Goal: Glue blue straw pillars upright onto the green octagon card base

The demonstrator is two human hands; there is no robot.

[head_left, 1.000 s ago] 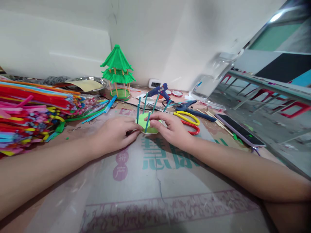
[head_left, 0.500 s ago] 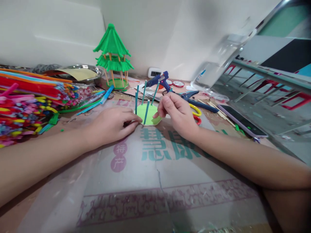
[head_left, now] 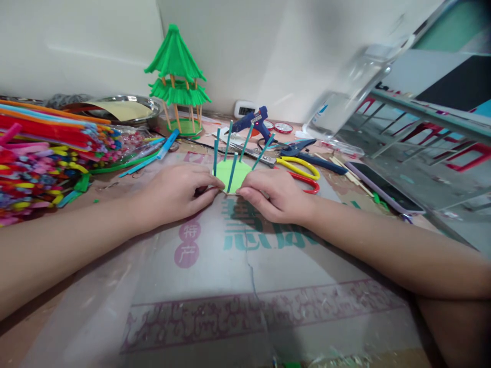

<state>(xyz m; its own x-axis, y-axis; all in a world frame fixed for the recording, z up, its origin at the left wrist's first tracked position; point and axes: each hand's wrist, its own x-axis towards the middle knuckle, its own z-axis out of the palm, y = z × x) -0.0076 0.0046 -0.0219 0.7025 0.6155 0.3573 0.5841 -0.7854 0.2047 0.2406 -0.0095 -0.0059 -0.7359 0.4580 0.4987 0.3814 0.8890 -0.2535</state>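
A small light-green disc [head_left: 238, 173] lies on the printed table cover, with several teal sticks [head_left: 232, 171] standing up from it. My left hand [head_left: 178, 193] rests at the disc's left edge, fingers curled and pinching its rim. My right hand [head_left: 278, 194] lies at the disc's near right edge, fingers pressed together on the rim. Both forearms stretch across the cover.
A finished green pavilion model [head_left: 177, 82] stands at the back. A pile of coloured straws [head_left: 42, 153] fills the left. A blue glue gun [head_left: 255, 122], yellow-handled scissors [head_left: 299, 166], red-handled scissors [head_left: 309, 183], pliers [head_left: 303, 153] and a phone [head_left: 385, 186] lie to the right. A metal tray [head_left: 123, 110] sits behind.
My right hand let go of a far stick, came down and now grips the disc's near right edge. The left hand stayed put. The view shifted slightly.
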